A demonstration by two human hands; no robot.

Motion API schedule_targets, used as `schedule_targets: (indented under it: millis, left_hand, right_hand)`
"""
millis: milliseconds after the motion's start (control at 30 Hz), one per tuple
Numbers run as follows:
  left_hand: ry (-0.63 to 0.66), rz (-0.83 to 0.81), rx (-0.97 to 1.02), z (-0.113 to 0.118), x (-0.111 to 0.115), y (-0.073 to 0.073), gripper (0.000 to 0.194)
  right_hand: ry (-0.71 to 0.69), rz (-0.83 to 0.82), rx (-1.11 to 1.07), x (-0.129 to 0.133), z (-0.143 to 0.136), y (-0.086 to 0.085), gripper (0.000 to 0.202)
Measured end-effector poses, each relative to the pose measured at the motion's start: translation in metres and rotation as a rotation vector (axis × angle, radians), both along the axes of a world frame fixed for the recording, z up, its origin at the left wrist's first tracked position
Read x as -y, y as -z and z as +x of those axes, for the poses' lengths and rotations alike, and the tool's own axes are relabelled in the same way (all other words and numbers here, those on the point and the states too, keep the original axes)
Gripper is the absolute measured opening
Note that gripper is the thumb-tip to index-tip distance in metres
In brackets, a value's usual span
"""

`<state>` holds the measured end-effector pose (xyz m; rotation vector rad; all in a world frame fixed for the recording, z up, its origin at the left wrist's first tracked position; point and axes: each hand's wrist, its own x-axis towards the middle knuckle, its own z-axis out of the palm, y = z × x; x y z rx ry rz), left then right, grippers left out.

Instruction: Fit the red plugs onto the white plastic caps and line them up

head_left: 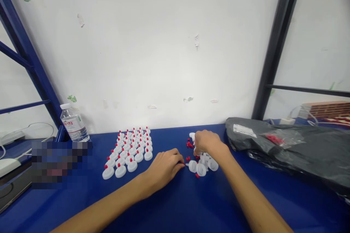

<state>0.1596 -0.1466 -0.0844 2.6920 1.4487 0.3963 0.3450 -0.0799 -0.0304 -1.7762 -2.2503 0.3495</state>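
My left hand [166, 164] rests on the blue table with its fingers curled and the thumb against the index finger. What they pinch, if anything, is hidden. Just right of those fingertips lies a pile of loose white nozzle caps [201, 169]. Over the pile's far side my right hand [206, 141] reaches down, its fingers closed together; I cannot make out what is between them. Small red tips [189, 145] are scattered beside and among the white caps. To the left stand rows of white nozzle caps [132, 166], upright, each topped with a red tip.
A clear water bottle [75, 123] stands at the back left against the wall. On the right lies a large dark plastic bag [300, 153], with a small clear bag of red pieces [275, 139] on it. Shelf posts rise at both sides.
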Motion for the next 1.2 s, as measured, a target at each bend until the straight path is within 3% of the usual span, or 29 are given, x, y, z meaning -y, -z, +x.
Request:
schedule_targets:
  millis: [200,400,533,733,1033,1200]
  left_hand:
    - [-0.086,0.079,0.056,-0.015,0.010,-0.007,0.015]
    - [-0.209,0.139,0.277,-0.048,0.003,-0.018,0.014]
    - [-0.264,0.000,0.487,-0.057,0.000,-0.019,0.018]
    - [-0.231,-0.249,0.786,-0.049,0.001,-0.011,0.034]
    - [-0.089,-0.214,0.876,-0.049,0.000,-0.003,0.033]
    - [-0.159,-0.189,0.928,-0.049,0.000,-0.001,0.037]
  right_hand:
    - [0.025,-0.122,0.161,0.006,0.004,-0.014,0.031]
    - [-0.342,-0.274,-0.272,0.007,0.005,-0.019,0.040]
    - [-0.504,-0.255,-0.323,0.012,-0.006,-0.018,0.040]
    - [-0.585,-0.248,-0.404,0.012,-0.012,-0.011,0.042]
    - [-0.652,-0.244,-0.461,0.009,-0.014,-0.006,0.039]
    - [-0.633,-0.275,-0.593,0.015,-0.015,-0.013,0.031]
